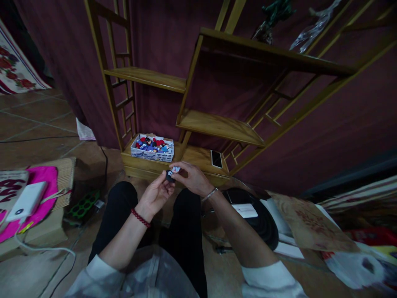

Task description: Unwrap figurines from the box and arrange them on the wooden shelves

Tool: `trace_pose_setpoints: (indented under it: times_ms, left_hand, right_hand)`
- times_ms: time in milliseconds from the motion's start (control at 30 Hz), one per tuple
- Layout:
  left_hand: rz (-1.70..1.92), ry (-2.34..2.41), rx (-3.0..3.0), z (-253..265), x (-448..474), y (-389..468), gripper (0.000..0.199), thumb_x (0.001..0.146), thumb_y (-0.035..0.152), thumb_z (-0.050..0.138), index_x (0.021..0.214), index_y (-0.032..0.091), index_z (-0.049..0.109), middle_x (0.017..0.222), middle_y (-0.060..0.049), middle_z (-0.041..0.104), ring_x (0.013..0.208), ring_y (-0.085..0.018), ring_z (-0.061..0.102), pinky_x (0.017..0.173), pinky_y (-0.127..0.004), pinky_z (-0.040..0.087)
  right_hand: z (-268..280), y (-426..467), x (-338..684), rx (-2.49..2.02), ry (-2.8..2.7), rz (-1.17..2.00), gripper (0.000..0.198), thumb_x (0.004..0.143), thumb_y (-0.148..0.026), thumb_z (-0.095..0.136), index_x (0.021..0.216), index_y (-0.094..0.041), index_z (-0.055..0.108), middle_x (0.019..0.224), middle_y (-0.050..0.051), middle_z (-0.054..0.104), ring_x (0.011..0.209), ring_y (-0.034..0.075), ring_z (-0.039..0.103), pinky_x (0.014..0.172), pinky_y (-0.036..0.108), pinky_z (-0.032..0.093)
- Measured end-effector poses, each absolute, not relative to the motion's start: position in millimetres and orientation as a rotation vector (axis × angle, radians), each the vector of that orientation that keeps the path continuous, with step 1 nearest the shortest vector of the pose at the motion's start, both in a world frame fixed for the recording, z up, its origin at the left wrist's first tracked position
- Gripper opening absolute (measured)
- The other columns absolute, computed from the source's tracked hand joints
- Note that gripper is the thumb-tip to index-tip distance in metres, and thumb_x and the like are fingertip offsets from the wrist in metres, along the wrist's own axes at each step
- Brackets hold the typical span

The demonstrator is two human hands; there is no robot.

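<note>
A small black-and-white figurine [170, 175] is held up between my two hands, above my knees. My left hand [157, 191] pinches its dark lower side with thumb and fingers, palm turned upward. From the right, my right hand [192, 177] grips its pale upper part between thumb and forefinger. Fingers cover part of it, so its details are hard to make out. Just beyond my hands, a white printed box [151, 155] full of small red, blue and purple figurines [152, 145] rests on the low shelf.
A wooden shelf unit [220, 124] stands ahead against a dark red curtain. On its bottom board lies a phone [216, 159]. To my left, a white power bank [27, 201] with a cable sits on pink cloth. A round black object [260, 223] and a plastic bag [353, 265] are at right.
</note>
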State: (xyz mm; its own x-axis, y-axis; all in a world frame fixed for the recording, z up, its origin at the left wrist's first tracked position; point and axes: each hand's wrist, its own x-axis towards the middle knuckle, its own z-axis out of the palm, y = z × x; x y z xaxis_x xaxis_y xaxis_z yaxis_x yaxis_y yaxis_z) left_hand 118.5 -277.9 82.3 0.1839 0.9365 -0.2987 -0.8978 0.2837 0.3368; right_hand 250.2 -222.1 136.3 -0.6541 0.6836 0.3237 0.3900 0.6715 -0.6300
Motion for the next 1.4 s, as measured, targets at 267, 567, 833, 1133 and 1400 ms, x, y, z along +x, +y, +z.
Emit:
trace_pose_setpoints:
  times_ms: [267, 567, 833, 1133, 1400]
  left_hand:
    - [1.343, 0.487, 0.108, 78, 115, -279, 0.015, 0.080, 0.023, 0.054, 0.087, 0.011, 0.060, 0.078, -0.005, 0.059, 0.063, -0.009, 0.054, 0.053, -0.017, 0.044]
    - [1.332, 0.400, 0.039, 84, 110, -278, 0.017, 0.083, 0.023, 0.049, 0.085, 0.010, 0.060, 0.075, -0.005, 0.060, 0.064, -0.010, 0.056, 0.057, -0.018, 0.047]
    - [1.363, 0.404, 0.027, 85, 112, -275, 0.019, 0.085, 0.022, 0.046, 0.084, 0.010, 0.061, 0.073, -0.006, 0.061, 0.063, -0.010, 0.057, 0.057, -0.018, 0.048]
    - [1.349, 0.405, 0.053, 80, 113, -276, 0.020, 0.084, 0.023, 0.047, 0.087, 0.008, 0.060, 0.076, -0.006, 0.061, 0.067, -0.011, 0.057, 0.060, -0.018, 0.049]
    - [1.353, 0.433, 0.061, 84, 111, -275, 0.017, 0.083, 0.022, 0.050, 0.087, 0.010, 0.061, 0.079, -0.007, 0.061, 0.068, -0.011, 0.058, 0.058, -0.018, 0.048]
  right_hand:
    - [134, -226, 242, -0.856, -2.325, 0.674, 0.017, 0.078, -0.024, 0.055, 0.094, -0.020, 0.059, 0.088, 0.002, 0.061, 0.082, 0.014, 0.055, 0.074, 0.026, 0.042]
    - [134, -224, 243, -0.808, -2.226, 0.866, 0.035, 0.076, -0.023, 0.058, 0.110, -0.023, 0.052, 0.097, 0.002, 0.059, 0.086, 0.013, 0.056, 0.077, 0.028, 0.046]
    - [128, -224, 242, -0.832, -2.201, 0.788, 0.020, 0.078, -0.024, 0.056, 0.097, -0.020, 0.058, 0.097, 0.004, 0.057, 0.089, 0.014, 0.055, 0.075, 0.026, 0.046]
    - [123, -225, 241, -0.875, -2.199, 0.667, 0.015, 0.079, -0.023, 0.054, 0.092, -0.019, 0.060, 0.097, 0.005, 0.058, 0.092, 0.015, 0.054, 0.082, 0.028, 0.043]
    - [125, -223, 242, -0.852, -2.160, 0.781, 0.022, 0.078, -0.025, 0.056, 0.099, -0.020, 0.057, 0.094, 0.003, 0.058, 0.089, 0.014, 0.055, 0.078, 0.027, 0.044]
